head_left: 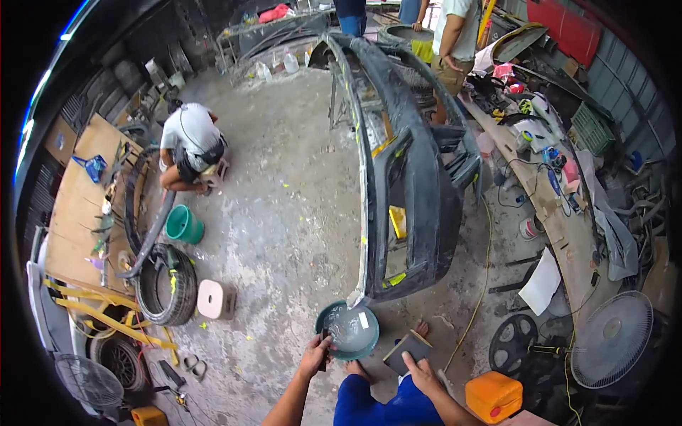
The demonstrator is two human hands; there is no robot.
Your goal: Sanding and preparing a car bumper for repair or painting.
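Note:
My left hand (312,356) is closed around a small dark piece (324,349), too small to name, at the left rim of a teal basin. Water fills this basin (376,339), and a pale rectangle (364,320) shows inside it. Over my lap, my right hand (422,372) pinches a dark grey rectangular sheet (399,358) with a tan edge, which looks like sandpaper. Just beyond the basin stands a large dark grey car bumper (433,213), raised off the floor, with yellow-green tape bits along its edge. Neither hand touches the bumper.
A crouching person (190,138) works far left near a green bucket (185,226), a tire (181,302) and a stool (215,299). Right are a cluttered bench (522,167), a fan (612,341), an orange jerrycan (493,397) and a yellow cord (484,284). Others stand behind.

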